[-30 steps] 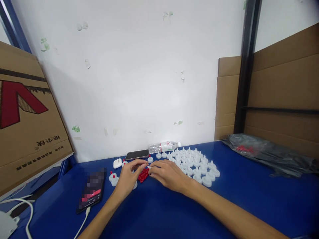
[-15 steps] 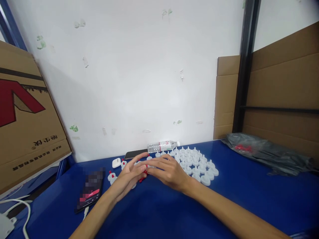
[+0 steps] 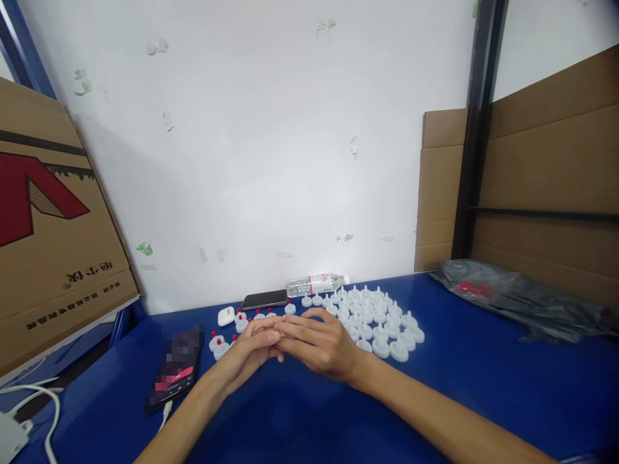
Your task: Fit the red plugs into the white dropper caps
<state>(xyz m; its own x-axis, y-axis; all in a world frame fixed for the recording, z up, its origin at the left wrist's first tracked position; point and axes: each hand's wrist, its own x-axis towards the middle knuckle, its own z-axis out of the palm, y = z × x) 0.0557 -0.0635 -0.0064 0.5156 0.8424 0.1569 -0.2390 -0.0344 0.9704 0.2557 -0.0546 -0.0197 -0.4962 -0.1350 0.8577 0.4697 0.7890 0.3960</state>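
My left hand point(image 3: 251, 348) and my right hand point(image 3: 319, 341) meet over the middle of the table, fingertips touching. Both are closed. A speck of a small red cap point(image 3: 279, 332) shows at the right fingertips, between the hands. The left fingers curl around something mostly hidden. Behind and left of my left hand stand several white nozzle lids with red caps point(image 3: 221, 348). To the right of my right hand spreads a large group of white nozzle lids point(image 3: 380, 347) with bare tips.
Along the wall lie a dark phone point(image 3: 264, 299), a clear bottle point(image 3: 316, 284) and a white earphone case point(image 3: 225, 316). A phone on a cable point(image 3: 176, 370) lies left. A grey plastic bag point(image 3: 512, 303) lies right; cardboard point(image 3: 72, 258) stands at the left.
My left fingers, spread before, have curled in against my right fingertips. The hands have come together and now cover the loose red caps that showed beneath them.
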